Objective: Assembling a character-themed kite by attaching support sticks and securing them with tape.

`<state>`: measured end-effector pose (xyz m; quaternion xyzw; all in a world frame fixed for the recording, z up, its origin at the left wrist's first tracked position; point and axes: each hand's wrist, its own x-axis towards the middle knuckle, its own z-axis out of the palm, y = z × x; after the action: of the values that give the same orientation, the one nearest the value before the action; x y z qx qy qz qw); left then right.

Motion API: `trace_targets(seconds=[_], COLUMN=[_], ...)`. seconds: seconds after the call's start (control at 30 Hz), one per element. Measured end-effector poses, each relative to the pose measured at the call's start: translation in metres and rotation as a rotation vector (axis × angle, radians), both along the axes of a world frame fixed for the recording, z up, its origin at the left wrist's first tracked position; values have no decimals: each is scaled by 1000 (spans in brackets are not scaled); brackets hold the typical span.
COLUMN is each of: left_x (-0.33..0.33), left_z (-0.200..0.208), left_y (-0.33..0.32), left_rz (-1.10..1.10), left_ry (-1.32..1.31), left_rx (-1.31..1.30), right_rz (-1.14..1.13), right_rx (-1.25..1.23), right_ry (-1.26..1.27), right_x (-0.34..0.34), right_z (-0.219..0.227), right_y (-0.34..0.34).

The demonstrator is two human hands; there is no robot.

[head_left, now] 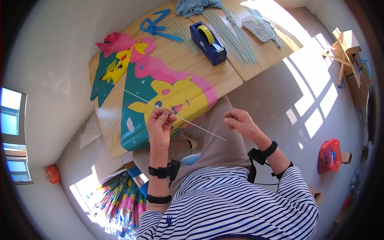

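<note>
My left hand point(161, 122) pinches a thin white rod point(201, 127) between thumb and fingertips. The rod slants from upper left to lower right, and its lower end is in front of my trouser leg. My right hand point(241, 123) is raised above that end, apart from the rod, fingers curled together. Whether something small is inside them is hidden. Beneath the rod, a green and pink printed sheet point(132, 98) with a yellow cartoon character lies on the wooden table point(110, 128), overhanging its near edge. A second, crumpled sheet of similar print point(119, 69) lies at its upper left.
A blue tape dispenser point(216, 56) with yellow tape stands on the table. Beyond are bundles of thin rods point(234, 38), blue strips point(152, 28), a clear tray of small white pieces point(258, 29) and a grey-blue cloth point(196, 7). Colourful folded sheets point(120, 200) are heaped at lower left.
</note>
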<state>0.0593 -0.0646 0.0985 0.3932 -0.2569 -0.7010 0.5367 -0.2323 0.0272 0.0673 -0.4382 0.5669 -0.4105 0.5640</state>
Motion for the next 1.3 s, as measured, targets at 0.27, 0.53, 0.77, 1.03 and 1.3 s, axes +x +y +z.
trace_targets(seconds=[0.27, 0.53, 0.77, 1.03, 1.3], left_x=[14, 32, 13, -66, -193], left_z=[8, -2, 11, 18, -28], left_y=[21, 33, 23, 10, 16], left_rz=[-3, 23, -7, -231, -539], left_ry=[-64, -95, -68, -12, -28], left_rx=[51, 81, 75, 98, 198], right_rz=[-509, -355, -408, -242, -516], right_rx=[-230, -21, 28, -83, 124], right_ry=[323, 433, 266, 2, -57], right_x=[-72, -69, -72, -84, -66], right_z=[10, 9, 21, 42, 66], right_y=[-217, -266, -258, -30, 156])
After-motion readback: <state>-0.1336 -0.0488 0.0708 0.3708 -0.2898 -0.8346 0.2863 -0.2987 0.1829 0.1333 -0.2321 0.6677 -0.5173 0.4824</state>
